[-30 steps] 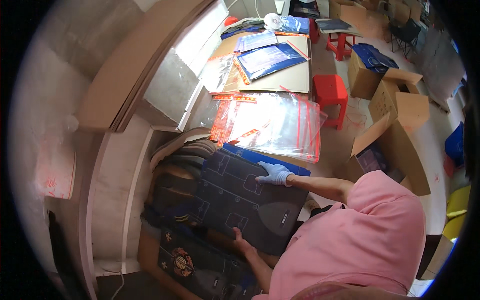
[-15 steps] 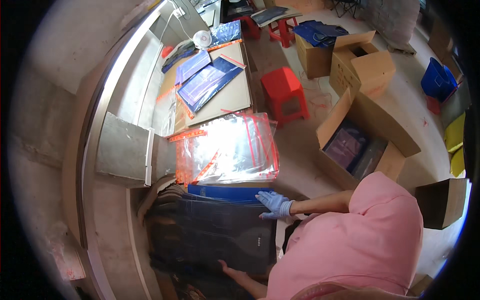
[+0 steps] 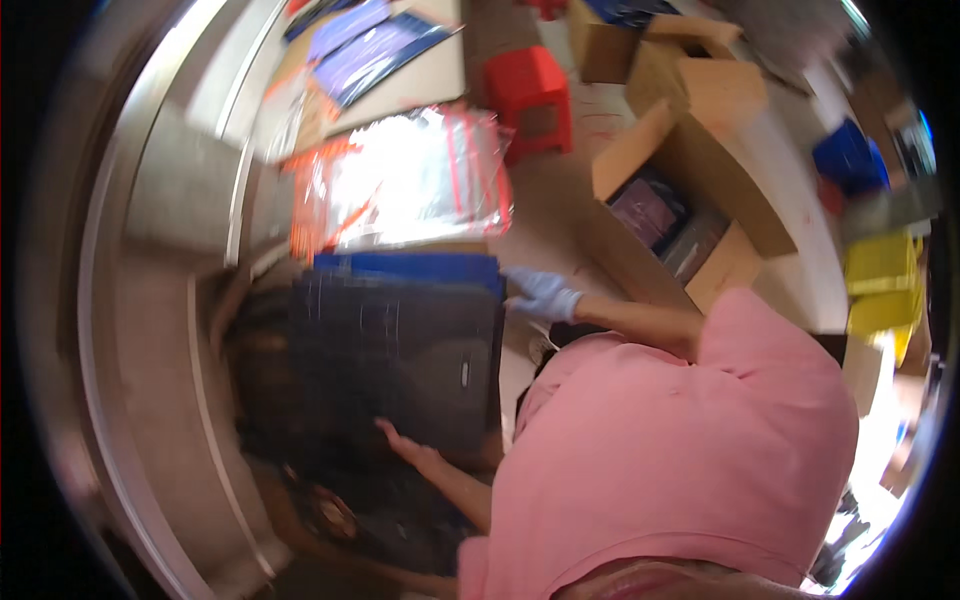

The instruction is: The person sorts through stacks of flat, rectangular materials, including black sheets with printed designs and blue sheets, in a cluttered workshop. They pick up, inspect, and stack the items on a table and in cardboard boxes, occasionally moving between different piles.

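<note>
A stack of dark grey flat sheets (image 3: 400,350) with thin pale lines and a small light mark lies in front of me. Blue sheets (image 3: 410,264) show along its far edge. My right hand (image 3: 545,296), in a pale glove, is at the stack's far right corner with fingers stretched out, somewhat blurred. My bare left hand (image 3: 412,448) rests near the stack's lower part, fingers extended and thumb apart. Just beyond the stack lie clear plastic sleeves (image 3: 400,185) with red and orange strips, bright with glare.
Blue and purple packets in clear wrap (image 3: 375,55) lie farther along the bench. To the right stand a red stool (image 3: 527,85), an open cardboard box (image 3: 740,190) with wrapped dark packets inside, more cartons (image 3: 725,85), a blue bin (image 3: 850,158) and yellow bundles (image 3: 883,280).
The view has tilted and shifted, so the scene sits higher and farther left. My right hand has slid from the stack's top to its edge; more blue shows behind the grey sheets.
</note>
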`<state>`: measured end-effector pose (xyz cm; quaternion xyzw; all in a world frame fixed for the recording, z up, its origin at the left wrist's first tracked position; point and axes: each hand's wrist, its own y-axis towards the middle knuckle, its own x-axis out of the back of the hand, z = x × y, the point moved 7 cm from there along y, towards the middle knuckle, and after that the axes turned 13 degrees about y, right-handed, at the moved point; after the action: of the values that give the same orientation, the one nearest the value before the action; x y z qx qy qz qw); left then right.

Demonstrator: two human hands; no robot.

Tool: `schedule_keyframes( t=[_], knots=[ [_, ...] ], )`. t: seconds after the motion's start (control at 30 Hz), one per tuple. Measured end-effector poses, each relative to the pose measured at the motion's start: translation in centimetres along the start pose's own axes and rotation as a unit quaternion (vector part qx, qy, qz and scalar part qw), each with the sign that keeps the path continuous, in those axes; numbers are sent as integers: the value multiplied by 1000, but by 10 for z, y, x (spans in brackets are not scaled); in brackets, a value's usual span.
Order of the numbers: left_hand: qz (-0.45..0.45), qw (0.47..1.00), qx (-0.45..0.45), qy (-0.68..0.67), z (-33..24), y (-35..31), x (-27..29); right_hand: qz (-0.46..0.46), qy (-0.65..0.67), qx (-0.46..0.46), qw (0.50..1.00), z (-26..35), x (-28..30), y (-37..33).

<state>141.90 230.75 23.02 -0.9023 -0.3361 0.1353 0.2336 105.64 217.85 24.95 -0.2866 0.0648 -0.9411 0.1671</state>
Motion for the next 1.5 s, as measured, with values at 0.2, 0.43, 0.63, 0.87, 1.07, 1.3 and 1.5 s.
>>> schedule_keyframes(
  t=[0.2, 0.43, 0.63, 0.87, 1.07, 1.3, 1.5],
  knots=[
    [-16, 999, -25, 33, -13, -12, -2, -79, 63, -195, 976, -119, 26, -77],
    [-173, 941, -180, 230, -3, -54, 26, 82, 65, -156, 982, -183, 3, -68],
    [-354, 884, -215, 217, 6, -160, 25, 237, -65, -45, 968, -130, -5, -43],
    [-575, 767, -118, 259, 56, -289, 145, 431, 119, -96, 889, -50, -64, -79],
    [-599, 758, -152, 208, 42, -301, 258, 571, 217, -9, 792, 83, -142, -131],
    [-452, 852, -77, 253, -7, -184, 421, 366, 218, 157, 891, 179, -258, -118],
    [-312, 916, 13, 250, -19, -100, 429, 132, -2, 188, 973, 219, -318, -72]
  ],
)
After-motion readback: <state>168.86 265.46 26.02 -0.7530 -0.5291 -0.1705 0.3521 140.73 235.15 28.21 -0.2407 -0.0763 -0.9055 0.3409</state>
